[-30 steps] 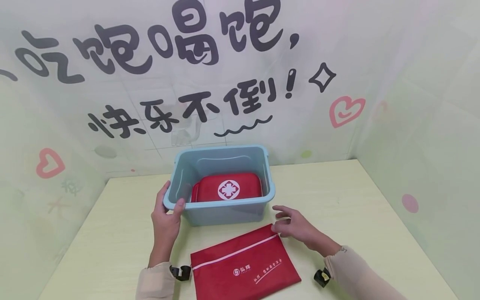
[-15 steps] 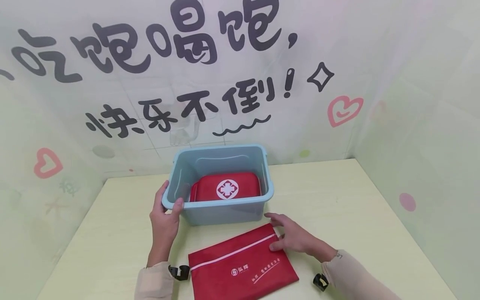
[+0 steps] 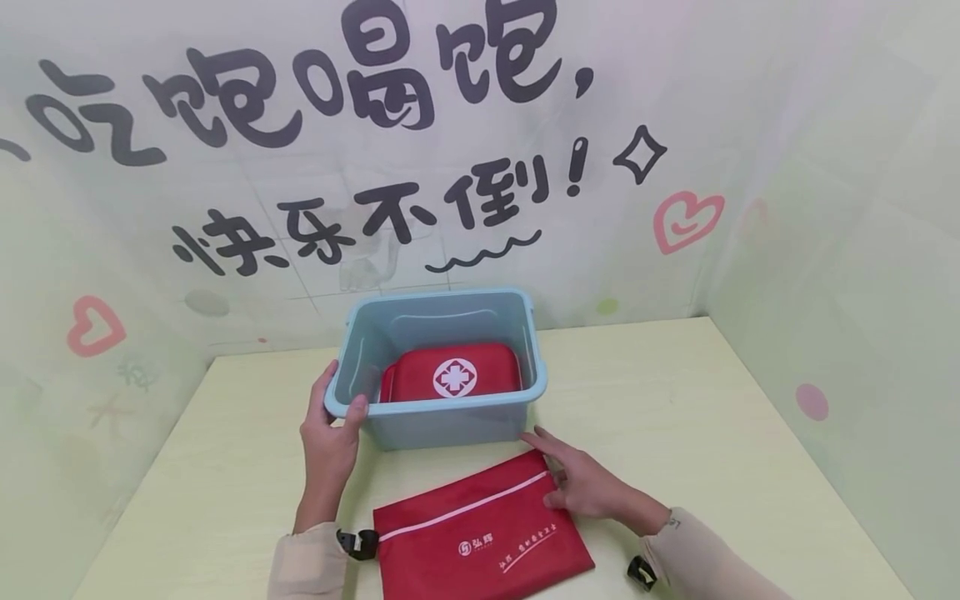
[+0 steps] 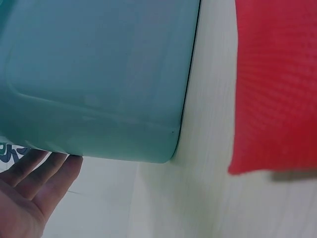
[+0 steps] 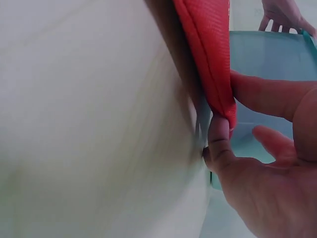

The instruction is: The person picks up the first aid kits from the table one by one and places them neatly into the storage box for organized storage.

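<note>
A light blue plastic bin (image 3: 457,427) stands on the table near the back wall. Inside it lies a red first-aid case (image 3: 420,373) with a white cross emblem, its lower part hidden by the front wall. My left hand (image 3: 328,454) holds the bin's front left corner, thumb over the rim and fingers (image 4: 58,181) along the outer side. In front of the bin lies a flat red fabric pouch (image 3: 435,542) with a white stripe and white lettering. At its far right corner, my right hand (image 3: 592,487) pinches the edge (image 5: 210,64), thumb on top and a finger beneath.
The pale wooden table (image 3: 712,433) extends to both sides of the bin and pouch. Printed wall sheeting (image 3: 615,250) with large black characters encloses the back and sides. Black wrist straps (image 3: 360,544) sit by both sleeves.
My right hand has moved left and inward onto the pouch's far right corner and now pinches its edge. The left hand keeps its hold on the bin.
</note>
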Motion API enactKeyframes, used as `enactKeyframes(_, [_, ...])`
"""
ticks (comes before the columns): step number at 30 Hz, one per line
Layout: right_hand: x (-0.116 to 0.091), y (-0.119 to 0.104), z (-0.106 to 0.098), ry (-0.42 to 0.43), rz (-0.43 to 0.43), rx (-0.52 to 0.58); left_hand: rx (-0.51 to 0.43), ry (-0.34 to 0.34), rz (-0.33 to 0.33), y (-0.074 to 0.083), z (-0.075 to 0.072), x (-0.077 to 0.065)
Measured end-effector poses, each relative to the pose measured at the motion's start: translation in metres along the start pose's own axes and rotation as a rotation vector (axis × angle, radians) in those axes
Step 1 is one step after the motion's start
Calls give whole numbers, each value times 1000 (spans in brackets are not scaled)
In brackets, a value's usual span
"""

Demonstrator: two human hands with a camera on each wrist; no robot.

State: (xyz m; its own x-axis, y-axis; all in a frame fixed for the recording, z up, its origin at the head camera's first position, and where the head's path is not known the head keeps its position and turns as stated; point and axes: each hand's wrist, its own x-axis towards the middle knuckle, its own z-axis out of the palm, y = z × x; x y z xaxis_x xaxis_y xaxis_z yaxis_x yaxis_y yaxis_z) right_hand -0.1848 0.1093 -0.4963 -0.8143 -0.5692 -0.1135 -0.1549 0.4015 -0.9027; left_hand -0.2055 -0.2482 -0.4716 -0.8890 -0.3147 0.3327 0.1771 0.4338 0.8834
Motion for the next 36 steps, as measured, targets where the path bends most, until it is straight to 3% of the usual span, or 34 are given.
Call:
enactKeyframes(6, [0, 3, 0, 21, -32, 3, 3, 5, 6, -1, 0, 0])
enactKeyframes(19, [0, 2, 2, 72, 22, 11, 10, 3, -8, 0, 1, 0])
enactKeyframes(28, [-4, 4, 2, 107, -10, 15, 0, 6, 1, -1, 2, 1])
enactKeyframes(32, [-6, 5, 1, 86, -11, 59, 1, 8, -2, -1, 2, 1])
enactKeyframes(36, [-8, 6, -4, 31, 3, 190, 6, 11, -1, 0, 2, 0])
